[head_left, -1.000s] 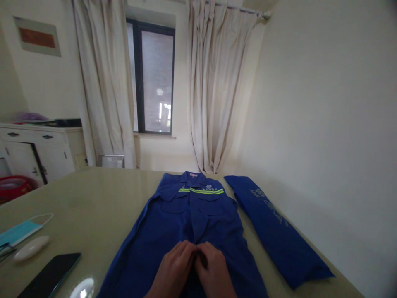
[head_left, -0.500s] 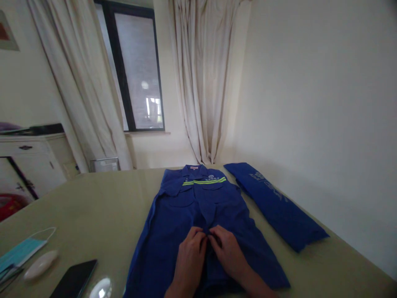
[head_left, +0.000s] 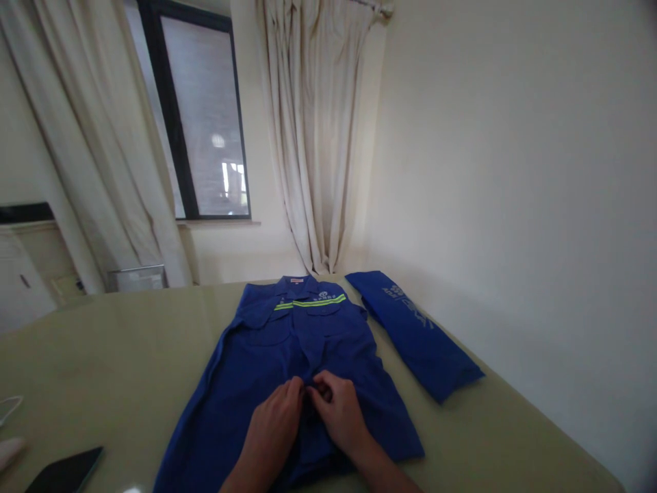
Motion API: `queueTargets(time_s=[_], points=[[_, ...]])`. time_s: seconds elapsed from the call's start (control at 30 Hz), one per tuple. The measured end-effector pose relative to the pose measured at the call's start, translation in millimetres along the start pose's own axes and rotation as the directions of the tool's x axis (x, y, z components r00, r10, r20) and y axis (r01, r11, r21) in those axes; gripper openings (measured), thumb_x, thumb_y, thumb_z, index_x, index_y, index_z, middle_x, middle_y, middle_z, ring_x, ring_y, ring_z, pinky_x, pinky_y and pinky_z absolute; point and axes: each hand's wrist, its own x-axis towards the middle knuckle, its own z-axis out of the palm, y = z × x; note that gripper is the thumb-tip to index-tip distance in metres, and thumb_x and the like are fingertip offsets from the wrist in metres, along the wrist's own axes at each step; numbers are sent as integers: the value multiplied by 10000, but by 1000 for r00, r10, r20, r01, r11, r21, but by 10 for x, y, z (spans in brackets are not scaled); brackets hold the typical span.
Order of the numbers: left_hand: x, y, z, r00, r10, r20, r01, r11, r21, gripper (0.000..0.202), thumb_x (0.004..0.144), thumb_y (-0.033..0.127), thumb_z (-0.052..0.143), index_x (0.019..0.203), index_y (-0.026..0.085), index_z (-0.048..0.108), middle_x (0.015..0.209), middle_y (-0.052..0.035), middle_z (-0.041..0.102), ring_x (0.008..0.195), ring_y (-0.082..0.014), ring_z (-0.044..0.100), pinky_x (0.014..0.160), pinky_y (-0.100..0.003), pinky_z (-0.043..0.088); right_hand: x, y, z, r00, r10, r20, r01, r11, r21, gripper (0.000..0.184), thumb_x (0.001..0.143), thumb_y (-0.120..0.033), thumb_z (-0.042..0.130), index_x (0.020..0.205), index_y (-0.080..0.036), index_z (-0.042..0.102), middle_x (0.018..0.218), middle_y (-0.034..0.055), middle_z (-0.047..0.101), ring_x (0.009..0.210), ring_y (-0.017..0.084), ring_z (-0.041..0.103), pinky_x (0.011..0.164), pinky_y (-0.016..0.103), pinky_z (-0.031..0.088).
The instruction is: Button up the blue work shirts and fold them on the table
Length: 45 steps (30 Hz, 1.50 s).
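Note:
A dark blue work jacket with a yellow reflective stripe across the chest lies spread on the table, its collar at the far end. My left hand pinches the jacket's front placket near the lower middle. Close beside it, my right hand has its thumb and forefinger closed on the same front edge. The fingertips of both hands nearly meet there. Whatever small part sits between them, perhaps a button, is hidden by the fingers.
Right of the jacket lies a folded blue fabric piece with pale lettering, along the table edge by the wall. A black phone rests at the lower left, near a white rounded object. Curtains and a window stand behind.
The view has turned to the right, so everything sits further left in it. Both hands stay at the jacket's front, with their fingers slightly shifted.

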Motion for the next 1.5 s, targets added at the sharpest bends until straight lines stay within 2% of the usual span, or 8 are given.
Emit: queueTargets(time_s=[0.13,0.27,0.53,0.67,0.87,1.1,1.33,1.5], points=[[-22,-85,6,998,31,-51,-31,999,-12,229,1021,151,379,1023,246,587,981,-22,705,941,-193,696,772,-266,489,16,-54,-1,997,-56,55,55,998,4,161,887,-240,585,860,-178,731,722,13,706,650,156,636,614,230,418],[-27,-141,53,991,64,-120,-71,996,-57,199,1026,178,412,993,251,594,964,-5,700,916,-168,693,806,-252,504,39,-49,34,996,-31,81,34,999,-37,181,884,-186,569,889,-186,750,746,21,726,665,162,655,620,233,414],[-39,-261,158,945,205,-253,-233,969,-87,159,1036,273,453,973,261,599,921,9,705,838,-149,701,798,-228,537,8,26,138,997,-46,54,46,999,-10,212,896,-137,561,911,-202,762,850,41,745,768,179,688,679,230,455],[-47,-255,165,949,168,-268,-194,978,-74,133,1014,237,489,958,259,608,872,13,692,794,-160,692,744,-244,529,13,27,167,997,-59,58,58,998,17,226,888,-121,563,912,-209,770,891,52,733,812,191,691,719,241,481],[-7,-153,88,976,48,-211,-82,985,-154,127,978,160,483,961,236,583,923,-8,693,856,-168,683,786,-257,511,48,31,163,997,-37,72,31,996,82,181,891,-207,581,922,-209,760,849,54,759,783,217,715,726,273,503],[57,-157,72,987,10,-160,-47,973,-226,171,999,174,390,941,239,537,921,-21,684,845,-174,663,772,-266,478,158,68,157,995,4,101,-29,970,242,354,945,-452,479,804,-199,685,658,26,687,552,189,666,528,264,481],[85,-251,112,980,47,-191,-122,906,-404,228,1009,213,388,953,242,608,923,-22,693,848,-163,657,794,-249,473,206,121,206,975,72,211,-138,937,322,217,815,-424,574,827,-208,587,591,-14,647,475,167,622,465,249,490],[107,-246,112,981,-11,-191,-97,832,-546,251,1000,263,430,942,248,675,900,-14,727,848,-169,676,781,-242,475,213,159,215,981,65,184,-113,958,263,155,800,-356,591,845,-207,592,583,-34,616,470,156,596,452,234,453]])
